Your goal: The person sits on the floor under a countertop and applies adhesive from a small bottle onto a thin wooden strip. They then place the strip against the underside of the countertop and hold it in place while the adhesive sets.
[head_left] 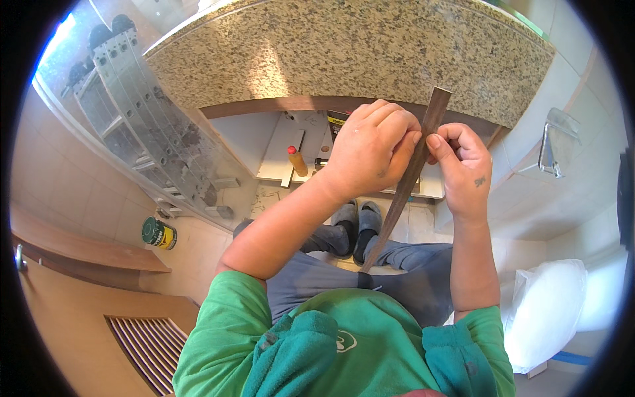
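A long, narrow dark-brown strip with a wood-grain look (pixel 409 182) slants from above the counter's front edge down toward my lap. Its upper end lies in front of the speckled granite counter (pixel 344 53). My left hand (pixel 374 142) is closed, with thumb and forefinger pinching the strip's left edge near the top. On the opposite edge my right hand (pixel 462 165) pinches it a little lower, thumb toward me and fingers curled. Beneath the counter, an open cabinet (pixel 248 135) holds a tool with a yellow handle and red end (pixel 297 161) and a flat metal bar (pixel 289 173).
A folded aluminium ladder (pixel 135 99) leans at the left behind a glass panel. Below it stands a green-and-yellow can (pixel 159 233), near a wooden door with a louvred vent (pixel 149 351). A metal paper holder (pixel 557 142) is on the right wall, above a white plastic bag (pixel 548 314).
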The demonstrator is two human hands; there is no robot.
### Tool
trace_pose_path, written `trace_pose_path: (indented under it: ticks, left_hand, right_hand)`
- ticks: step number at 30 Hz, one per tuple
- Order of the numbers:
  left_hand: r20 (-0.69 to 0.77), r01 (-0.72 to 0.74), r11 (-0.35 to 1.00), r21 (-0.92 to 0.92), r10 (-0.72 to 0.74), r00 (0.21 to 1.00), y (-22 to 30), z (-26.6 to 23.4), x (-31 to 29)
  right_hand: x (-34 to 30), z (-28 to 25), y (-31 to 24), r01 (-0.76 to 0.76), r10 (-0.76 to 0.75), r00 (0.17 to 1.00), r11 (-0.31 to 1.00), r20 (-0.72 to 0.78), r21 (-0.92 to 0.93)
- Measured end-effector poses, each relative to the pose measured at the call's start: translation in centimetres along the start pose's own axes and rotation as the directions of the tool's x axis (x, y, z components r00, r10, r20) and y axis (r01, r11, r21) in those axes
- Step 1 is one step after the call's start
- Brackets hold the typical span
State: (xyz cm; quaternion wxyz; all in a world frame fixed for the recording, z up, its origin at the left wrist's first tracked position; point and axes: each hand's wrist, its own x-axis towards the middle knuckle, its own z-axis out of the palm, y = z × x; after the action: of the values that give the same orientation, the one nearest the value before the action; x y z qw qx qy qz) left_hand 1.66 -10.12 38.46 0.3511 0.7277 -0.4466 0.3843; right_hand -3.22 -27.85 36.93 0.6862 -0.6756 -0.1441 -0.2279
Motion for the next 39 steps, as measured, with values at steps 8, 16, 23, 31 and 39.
trace_pose_path:
  ticks: [8, 16, 23, 31, 39]
  left_hand:
    - [-0.044, 0.477, 0.792, -0.382, -0.531, 0.846, -0.7, 1.1, -0.9]
    - [0.198, 0.682, 0.605, -0.411, -0.671, 0.715, -2.7, 1.2, -5.3]
    - [0.452, 0.746, 0.405, -0.528, -0.61, 0.651, -2.3, 1.9, -9.2]
    - [0.436, 0.721, 0.616, -0.318, -0.58, 0.688, -0.3, 4.5, -10.8]
    - [0.217, 0.61, 0.772, -0.177, -0.574, 0.79, -2.7, 1.6, -11.5]
  right_hand:
    - [-0.4, 0.2, 0.1, 0.016, -0.017, 1.0, 1.0, -0.015, -0.009]
    - [0.1, -0.8, 0.4, 0.037, -0.036, 0.999, 0.999, -0.034, 0.028]
    - [0.5, -0.7, 0.4, 0.083, -0.075, 0.992, 0.994, -0.099, 0.072]
    - [0.6, 0.5, 0.6, 0.275, -0.273, 0.96, 0.961, 0.066, -0.015]
    - [-0.8, -1.9, 5.0, 0.003, -0.014, 0.997, 0.991, 0.078, 0.135]
